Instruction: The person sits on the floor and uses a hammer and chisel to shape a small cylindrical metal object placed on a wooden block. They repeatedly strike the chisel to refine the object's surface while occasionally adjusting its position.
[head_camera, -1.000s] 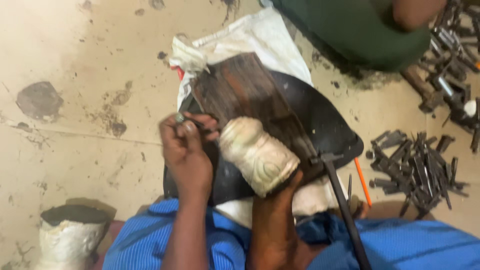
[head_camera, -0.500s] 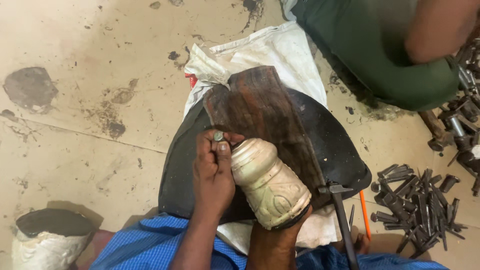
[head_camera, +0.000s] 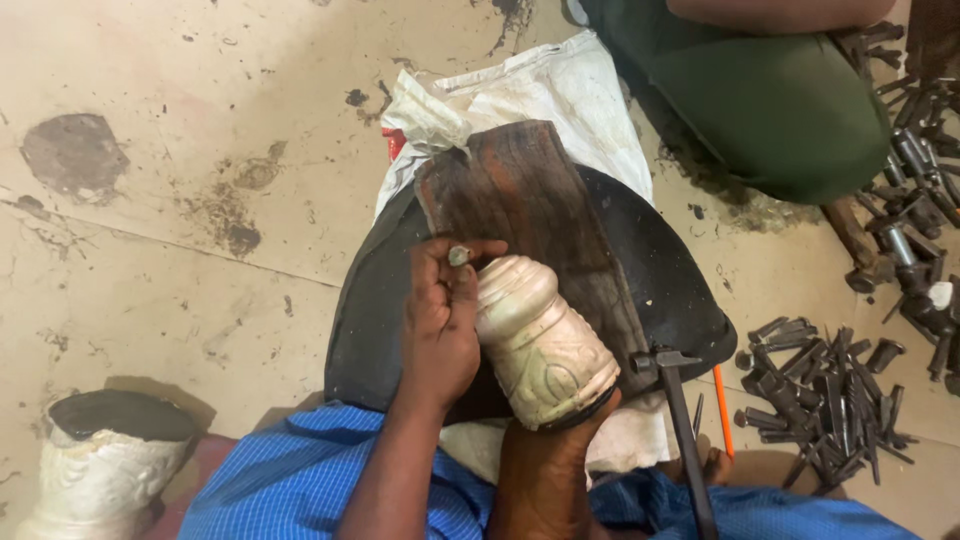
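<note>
Since a moment ago the left hand (head_camera: 440, 320) has slid in, fingers closed on a small metal punch (tip hidden) against the pale embossed vessel (head_camera: 540, 345), which the right hand (head_camera: 560, 440) grips from below over the dark wooden block (head_camera: 525, 215), suggesting chasing work mid-step; the hammer (head_camera: 675, 400) lies beside.

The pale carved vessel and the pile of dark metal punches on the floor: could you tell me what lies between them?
In the head view, a hammer and a thin orange rod lie between the carved vessel and the punches.
</note>
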